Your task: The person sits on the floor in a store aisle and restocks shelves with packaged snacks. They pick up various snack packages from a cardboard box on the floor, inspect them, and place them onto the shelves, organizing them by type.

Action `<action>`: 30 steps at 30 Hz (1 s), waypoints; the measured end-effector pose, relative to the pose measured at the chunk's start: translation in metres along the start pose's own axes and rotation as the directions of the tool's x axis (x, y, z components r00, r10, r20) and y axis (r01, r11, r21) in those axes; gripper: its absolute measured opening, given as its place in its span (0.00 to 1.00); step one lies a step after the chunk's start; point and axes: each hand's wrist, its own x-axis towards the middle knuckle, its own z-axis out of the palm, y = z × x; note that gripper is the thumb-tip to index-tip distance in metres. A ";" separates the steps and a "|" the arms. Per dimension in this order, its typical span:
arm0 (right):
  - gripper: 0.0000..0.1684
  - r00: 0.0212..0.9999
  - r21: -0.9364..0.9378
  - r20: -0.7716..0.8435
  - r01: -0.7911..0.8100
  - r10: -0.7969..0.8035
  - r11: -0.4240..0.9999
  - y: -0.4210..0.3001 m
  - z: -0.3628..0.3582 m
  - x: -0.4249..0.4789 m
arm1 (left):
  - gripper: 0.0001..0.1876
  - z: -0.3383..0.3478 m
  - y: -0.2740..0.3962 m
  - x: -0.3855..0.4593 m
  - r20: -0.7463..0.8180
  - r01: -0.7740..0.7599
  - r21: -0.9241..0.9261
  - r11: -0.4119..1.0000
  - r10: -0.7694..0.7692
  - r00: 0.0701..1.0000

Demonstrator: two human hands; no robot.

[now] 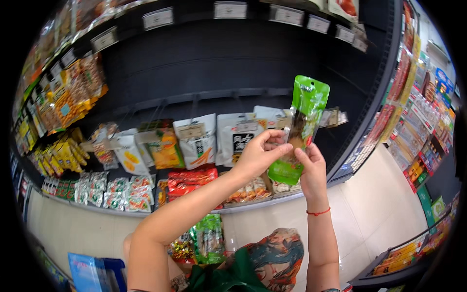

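Note:
A green snack pouch (pixel 311 95) with a clear middle window and a hang hole at its top stands nearly upright before the shelf. My left hand (pixel 264 151) pinches its left edge between thumb and fingers. On the lower right side, my right hand (pixel 313 168) grips the same pouch; a red cord bracelet (pixel 318 212) circles that wrist. Brown contents show through the window. Just behind my hands hang white snack pouches (pixel 197 140) on hooks. More green packets (pixel 209 237) lie low in front of me, partly covered by my left arm.
Price tags (pixel 230 10) line the shelf edge above. Yellow nut bags (pixel 73 96) hang at the left. Red packets (pixel 191 180) and small white-green sachets (pixel 129 193) fill the bottom shelf (pixel 255 208). Rightward stand a black shelf upright (pixel 368 106) and a wire rack (pixel 396 252). A blue bag (pixel 85 272) is lower left.

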 end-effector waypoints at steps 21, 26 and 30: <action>0.05 0.711 -0.211 0.367 -0.564 0.600 0.798 0.164 0.134 -0.105 | 0.09 -0.159 -0.031 -0.223 -0.402 0.266 -0.219 0.939 -0.335 0.852; 0.05 0.693 -0.281 0.348 -0.565 0.631 0.775 0.176 0.133 -0.110 | 0.09 -0.166 -0.038 -0.229 -0.389 0.250 -0.337 0.908 -0.376 0.841; 0.05 0.661 -0.319 0.368 -0.572 0.654 0.756 0.183 0.134 -0.112 | 0.12 -0.178 -0.049 -0.228 -0.435 0.252 -0.346 0.904 -0.393 0.810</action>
